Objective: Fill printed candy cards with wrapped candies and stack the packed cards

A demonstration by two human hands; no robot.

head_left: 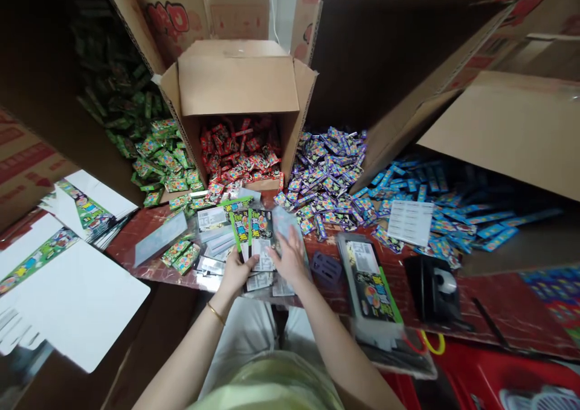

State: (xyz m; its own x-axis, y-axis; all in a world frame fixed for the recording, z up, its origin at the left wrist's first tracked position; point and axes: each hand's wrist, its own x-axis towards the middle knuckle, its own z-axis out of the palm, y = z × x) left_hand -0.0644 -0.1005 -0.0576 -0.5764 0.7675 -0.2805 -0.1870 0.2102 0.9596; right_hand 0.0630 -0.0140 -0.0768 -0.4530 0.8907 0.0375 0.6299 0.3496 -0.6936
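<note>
My left hand (238,272) is closed on the lower edge of printed plastic packets (260,224), black and green with yellow and blue lettering, thumb on top. My right hand (290,258) lies beside them with fingers spread, slightly blurred, over a clear plastic sleeve (284,221); its thumb is at the packets' right edge. More flat packets with white labels (212,218) lie under and left of my hands. Two small green sachets (180,256) rest to the left, near a pale translucent strip (161,238).
Open cartons spill green (158,156), red (240,153), purple (330,162) and blue sachets (435,186) onto the table. White printed cards (81,289) are stacked at left. To the right stand a packet tray (371,283), a purple plastic basket (326,268), a label sheet (410,221) and a black tape dispenser (432,289).
</note>
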